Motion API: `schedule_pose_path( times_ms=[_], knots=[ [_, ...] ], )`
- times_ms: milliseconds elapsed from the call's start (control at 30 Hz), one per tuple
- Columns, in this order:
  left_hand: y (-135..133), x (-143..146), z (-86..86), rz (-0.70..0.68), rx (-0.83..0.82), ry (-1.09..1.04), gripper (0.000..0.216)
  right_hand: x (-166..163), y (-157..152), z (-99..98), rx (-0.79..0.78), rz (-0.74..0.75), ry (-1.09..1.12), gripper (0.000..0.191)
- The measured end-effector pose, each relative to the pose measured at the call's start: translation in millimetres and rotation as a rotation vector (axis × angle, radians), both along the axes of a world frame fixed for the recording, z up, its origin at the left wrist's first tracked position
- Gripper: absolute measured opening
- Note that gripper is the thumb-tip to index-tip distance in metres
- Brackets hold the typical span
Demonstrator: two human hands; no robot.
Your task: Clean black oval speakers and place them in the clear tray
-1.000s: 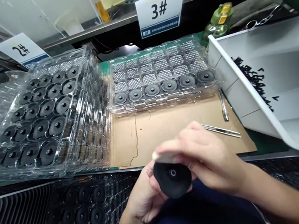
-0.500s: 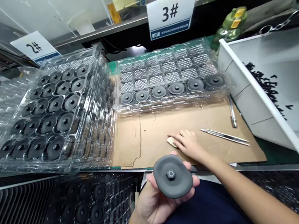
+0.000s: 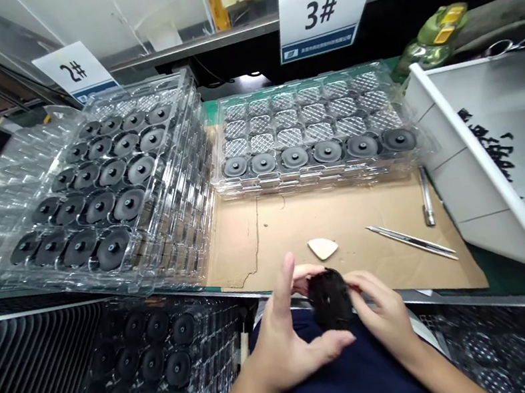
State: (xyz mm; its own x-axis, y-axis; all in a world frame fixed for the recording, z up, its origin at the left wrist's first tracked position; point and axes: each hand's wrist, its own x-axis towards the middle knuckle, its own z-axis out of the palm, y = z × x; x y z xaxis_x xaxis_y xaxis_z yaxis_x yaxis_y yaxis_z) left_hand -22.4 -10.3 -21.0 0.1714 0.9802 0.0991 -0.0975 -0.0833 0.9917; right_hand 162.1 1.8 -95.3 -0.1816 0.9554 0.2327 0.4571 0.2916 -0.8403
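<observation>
A dark, round-cornered disc-shaped part is tilted up in front of my body, its glossy black face showing and slightly blurred. My right hand pinches the disc at its right edge. My left hand is spread around its left side, the thumb stretched out below; some fingertips reach the upper left edge, and whether they bear on it is hard to see. Beyond the hands, a small cream-coloured wedge-like pad lies on the cardboard sheet. To its right are tweezers.
A clear tray at the back holds a front row of discs. Stacked trays of discs stand at left. A white bin with small black pieces is at right, near a metal tool and a green bottle.
My right hand has left the pad on the cardboard and come to the disc's right edge. The disc has turned from its grey stubbed face to a black one. My left fingers have spread.
</observation>
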Motion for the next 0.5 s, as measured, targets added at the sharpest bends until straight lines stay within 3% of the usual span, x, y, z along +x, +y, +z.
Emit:
schedule_pose_path(
  times_ms=[100, 267, 367, 500],
  knots=[
    [-0.6, -4.6, -3.2, 0.077, 0.235, 0.355, 0.109, -1.8, -1.3, 10.9, 0.037, -0.03, 0.043, 0.024],
    [-0.7, -7.6, -0.4, 0.104, 0.326, 0.445, 0.11, 2.0, -0.4, 40.4, 0.054, -0.012, 0.119, 0.025],
    [-0.2, -7.1, 2.8, 0.108, 0.325, 0.455, 0.107, 4.0, 4.3, 60.4, -0.091, 0.072, 0.208, 0.024],
    [0.2, -5.2, 6.7, 0.07, 0.191, 0.411, 0.101, 6.3, 16.4, 82.5, -0.319, 0.307, 0.274, 0.023]
  ],
)
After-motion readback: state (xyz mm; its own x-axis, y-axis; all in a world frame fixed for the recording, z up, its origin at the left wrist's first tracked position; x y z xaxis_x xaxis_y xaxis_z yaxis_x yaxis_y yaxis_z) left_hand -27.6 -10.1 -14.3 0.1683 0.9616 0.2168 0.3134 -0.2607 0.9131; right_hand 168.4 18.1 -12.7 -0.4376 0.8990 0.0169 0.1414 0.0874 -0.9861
